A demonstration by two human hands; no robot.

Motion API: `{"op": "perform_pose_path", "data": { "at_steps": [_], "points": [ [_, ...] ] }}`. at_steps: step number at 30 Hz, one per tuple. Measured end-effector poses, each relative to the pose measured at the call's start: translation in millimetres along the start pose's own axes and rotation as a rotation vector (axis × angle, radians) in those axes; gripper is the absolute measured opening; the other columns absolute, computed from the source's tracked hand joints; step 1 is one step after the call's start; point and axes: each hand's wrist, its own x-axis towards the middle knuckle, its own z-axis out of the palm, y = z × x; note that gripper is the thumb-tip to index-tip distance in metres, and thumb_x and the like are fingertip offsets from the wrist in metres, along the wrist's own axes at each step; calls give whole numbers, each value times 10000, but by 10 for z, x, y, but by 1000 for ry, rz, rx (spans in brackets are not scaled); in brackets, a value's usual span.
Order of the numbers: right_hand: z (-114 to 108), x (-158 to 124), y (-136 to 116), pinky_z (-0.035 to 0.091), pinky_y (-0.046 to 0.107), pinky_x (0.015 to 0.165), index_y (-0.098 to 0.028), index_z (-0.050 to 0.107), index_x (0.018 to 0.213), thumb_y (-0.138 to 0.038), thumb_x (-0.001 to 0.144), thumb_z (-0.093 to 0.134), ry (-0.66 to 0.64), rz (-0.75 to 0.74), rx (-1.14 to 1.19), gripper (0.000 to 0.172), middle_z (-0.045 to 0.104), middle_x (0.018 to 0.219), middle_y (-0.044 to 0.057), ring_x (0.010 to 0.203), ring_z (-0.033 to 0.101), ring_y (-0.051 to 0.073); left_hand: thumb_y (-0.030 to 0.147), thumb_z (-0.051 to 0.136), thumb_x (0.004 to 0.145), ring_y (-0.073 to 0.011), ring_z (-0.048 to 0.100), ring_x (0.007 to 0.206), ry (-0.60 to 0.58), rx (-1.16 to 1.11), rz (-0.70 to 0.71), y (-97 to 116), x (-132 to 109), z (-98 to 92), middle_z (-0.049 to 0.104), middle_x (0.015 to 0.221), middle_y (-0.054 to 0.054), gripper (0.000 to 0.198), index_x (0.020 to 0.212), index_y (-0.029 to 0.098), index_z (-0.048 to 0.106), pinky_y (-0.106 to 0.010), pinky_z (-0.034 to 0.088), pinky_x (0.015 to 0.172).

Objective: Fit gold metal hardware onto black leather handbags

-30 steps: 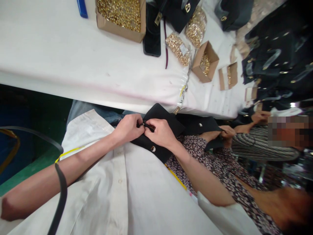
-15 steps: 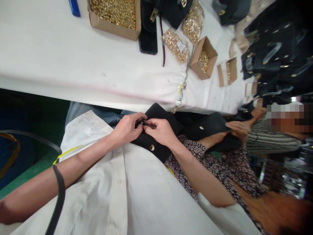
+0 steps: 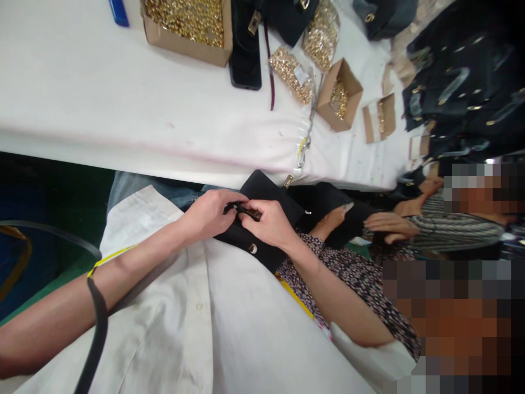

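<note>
A black handbag (image 3: 270, 194) lies across my lap, with a small gold-coloured metal fitting (image 3: 253, 248) on its near part. Over its middle, my left hand (image 3: 215, 212) is closed, pinching a narrow black strap (image 3: 247, 211) between thumb and fingers. My right hand (image 3: 266, 220) also has its fingertips closed on the strap, close beside the left. The fingers cover most of the strap, so its end is hard to make out.
On the white-covered table (image 3: 102, 98) stand a carton of gold fittings (image 3: 184, 52), a phone (image 3: 246, 79), a bag of fittings (image 3: 290, 74) and a small box (image 3: 339, 101). At my right, a co-worker's hand (image 3: 334, 217) and another person's hand (image 3: 389, 224) handle black pieces.
My hands stay together on the strap, with only slight finger shifts; more of the strap shows by my right fingers. At the right, the co-worker's hand has moved across the black piece.
</note>
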Motion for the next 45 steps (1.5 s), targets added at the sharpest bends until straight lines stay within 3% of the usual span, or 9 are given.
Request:
{"op": "perform_pose_path", "data": {
  "at_steps": [5,9,14,21,30,34,38,45],
  "points": [
    [105,-20,33,601,308,733,-196,867,1017,-242,895,777,91,108,104,158,867,995,63,860,797,236,63,587,893,-240,815,1081,4,-18,14,-17,32,9,871,1182,-21,474,1231,259,855,-337,631,968],
    [115,-20,38,617,303,720,-178,860,1012,-280,872,807,105,198,231,182,867,969,78,826,807,229,78,610,882,-224,813,981,19,-18,-7,-42,32,25,875,1118,-23,451,1206,258,867,-325,642,933],
    [82,-36,15,559,272,657,-176,860,996,-283,896,764,51,96,199,175,848,906,45,767,763,195,105,659,862,-217,807,939,14,-32,-28,-31,-16,-33,875,1092,-17,427,1199,268,865,-312,650,909],
    [85,-61,-64,544,296,699,-188,816,942,-238,887,743,95,-61,41,103,817,867,27,729,716,183,93,657,859,-245,774,1182,20,-21,17,65,-64,-114,827,1288,-27,437,1220,277,821,-338,634,988],
    [134,-114,-102,532,312,729,-199,789,918,-211,885,729,153,-74,-30,70,794,855,29,734,695,190,80,646,850,-252,780,1065,19,43,-16,222,-88,-126,841,1157,-28,390,1143,271,818,-363,626,956],
    [89,-97,-117,461,290,631,-185,797,917,-246,912,726,88,19,76,93,745,781,9,693,641,167,67,633,844,-261,764,1093,43,115,-34,247,-107,-129,817,1176,-38,390,1135,278,787,-373,621,967],
    [23,-60,-71,449,266,602,-172,822,934,-308,893,795,-40,160,289,145,757,815,11,689,630,149,76,608,886,-259,761,1109,-35,191,-34,281,-100,-166,785,1274,-33,367,1129,292,779,-380,609,961],
    [38,-6,-6,485,245,601,-171,835,943,-282,745,925,-93,375,514,245,812,870,41,720,696,158,144,638,920,-358,731,1057,-160,692,-36,485,-10,-159,747,1162,-149,297,1153,233,798,-444,542,848]
  ]
}}
